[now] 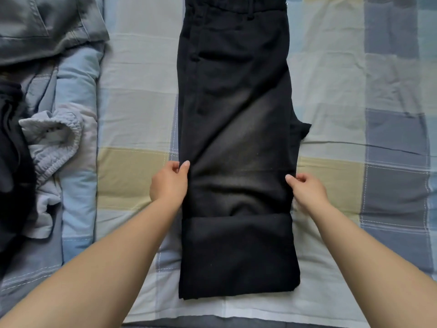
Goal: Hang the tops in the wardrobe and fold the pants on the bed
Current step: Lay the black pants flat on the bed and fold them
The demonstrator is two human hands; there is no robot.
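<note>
A bed point(354, 91) is covered by a thin, slightly creased cotton sheet printed in large checks of pale blue, slate, cream and mustard, with white stitch-like lines along some squares. Down its middle a pair of black pants point(236, 138) is laid flat in a long, narrow rectangle, legs stacked one on the other, the waistband at the far end and a faded grey patch across the thigh area; the heavy, denim-like cloth is doubled back at the near end into a thick, blunt fold. At the upper left a rumpled grey garment point(47, 27) with stitched seams is heaped. Below it a light grey piece with a gathered, ribbed elastic edge point(54, 143) is bunched, and a dark garment point(11, 150) is seen at the left border beside it. The left edge of the pants is pinched between thumb and fingers of the left hand point(169, 183), and the right edge is pinched likewise by the right hand point(307, 189), both forearms being bare.
</note>
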